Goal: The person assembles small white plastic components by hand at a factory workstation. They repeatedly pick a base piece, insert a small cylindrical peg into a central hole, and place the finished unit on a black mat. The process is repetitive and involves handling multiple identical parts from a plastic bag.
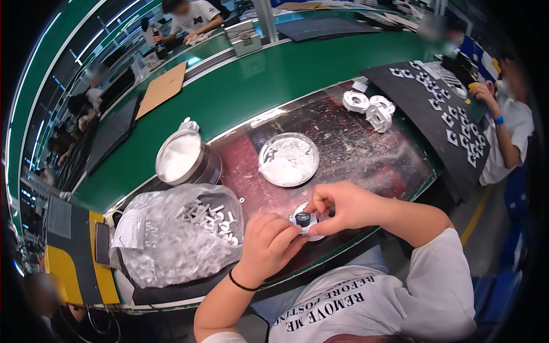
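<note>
Close to the near edge of the work surface, both my hands meet at a small white part with a round dark centre. My left hand pinches its left side between thumb and fingers; a black band circles that wrist. From the right, my right hand has its fingers curled at the part's other side, thumb at the lower edge. A white round piece shows partly behind it, mostly hidden by the fingers. Beyond my hands lies a round dish with white paste or powder in it.
Left stand an open tin of white material and a clear plastic bag of white stemmed pieces. White moulded housings lie far right. Beside them, a dark mat bears rows of small parts; a co-worker's hand is there.
</note>
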{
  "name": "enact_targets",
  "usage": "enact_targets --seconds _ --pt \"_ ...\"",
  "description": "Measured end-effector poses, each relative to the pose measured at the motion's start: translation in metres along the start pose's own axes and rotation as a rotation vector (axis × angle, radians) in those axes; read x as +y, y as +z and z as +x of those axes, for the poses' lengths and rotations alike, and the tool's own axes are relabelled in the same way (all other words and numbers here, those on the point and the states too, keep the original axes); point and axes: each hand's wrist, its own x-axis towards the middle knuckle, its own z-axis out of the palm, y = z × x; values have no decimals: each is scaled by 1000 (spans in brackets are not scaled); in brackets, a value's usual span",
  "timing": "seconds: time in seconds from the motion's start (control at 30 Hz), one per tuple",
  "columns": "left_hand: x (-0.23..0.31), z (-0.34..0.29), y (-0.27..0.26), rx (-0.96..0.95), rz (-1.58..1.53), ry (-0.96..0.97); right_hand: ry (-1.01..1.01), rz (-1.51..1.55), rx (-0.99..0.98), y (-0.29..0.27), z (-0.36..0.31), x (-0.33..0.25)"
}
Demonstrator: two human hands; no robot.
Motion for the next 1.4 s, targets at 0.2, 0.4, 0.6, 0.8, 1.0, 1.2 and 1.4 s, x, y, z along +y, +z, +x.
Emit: enact_targets --seconds 0.2,0.4,0.6,0.8,1.0,1.2,1.4 --pt "1 -6 1 122 -88 -240 -132 151 153 21 1 4" --pt "-2 -16 16 365 -713 -795 -692 -777 619 39 16 14" --pt "3 -14 8 364 -959 -883 -755 -870 721 46 21 7" --pt "-2 -19 0 138 -544 -818 -722 -861 549 10 16 4" --pt "-7 -12 4 -65 -164 -477 -619 -889 136 -15 -1 9" --pt "-5 -12 17 -203 -142 -412 -643 -966 47 -11 -1 10" --pt "-6 -11 18 -245 -145 -426 -662 -949 24 -10 1 12"
